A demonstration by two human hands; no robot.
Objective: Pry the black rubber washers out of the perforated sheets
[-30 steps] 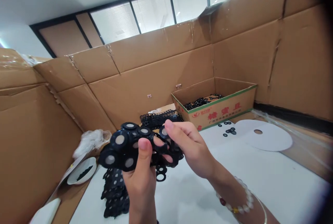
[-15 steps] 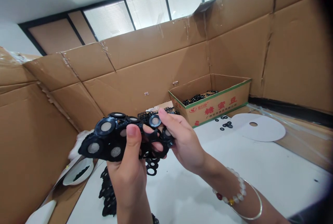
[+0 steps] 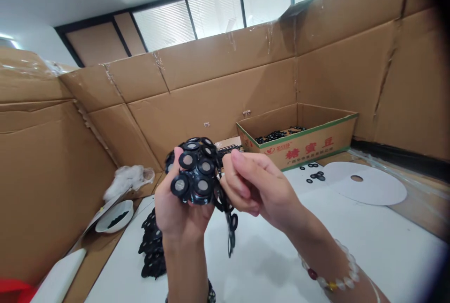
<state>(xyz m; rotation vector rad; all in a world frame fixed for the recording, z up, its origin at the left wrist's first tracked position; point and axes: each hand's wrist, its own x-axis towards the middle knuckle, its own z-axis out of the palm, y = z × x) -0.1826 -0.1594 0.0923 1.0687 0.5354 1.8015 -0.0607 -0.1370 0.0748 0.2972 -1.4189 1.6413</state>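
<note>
A black rubber-like sheet of joined rings, many with grey mesh discs in them (image 3: 202, 164), is bent over and raised above the white table. My left hand (image 3: 183, 209) is wrapped round it from below, thumb on its left side. At the sheet's right edge my right hand (image 3: 251, 183) is closed, thumb pressed over curled fingers; what lies inside them is hidden. A thin strip of open black rings (image 3: 231, 237) dangles under the sheet, just below my right fingers. Left of my left wrist lies a pile of similar black sheets (image 3: 152, 251).
A cardboard box (image 3: 316, 146) holding small black rings stands at the back right. Several loose black rings (image 3: 318, 176) lie beside a white disc with a hole (image 3: 372, 183). At left are a white bowl (image 3: 128, 221) and clear plastic wrap (image 3: 130, 181). Cardboard walls (image 3: 225, 80) surround the table.
The sheet has turned from lying sideways to a bunched, bent-over shape in my left hand. My right hand has curled its fingers in, and a strip of rings now hangs down.
</note>
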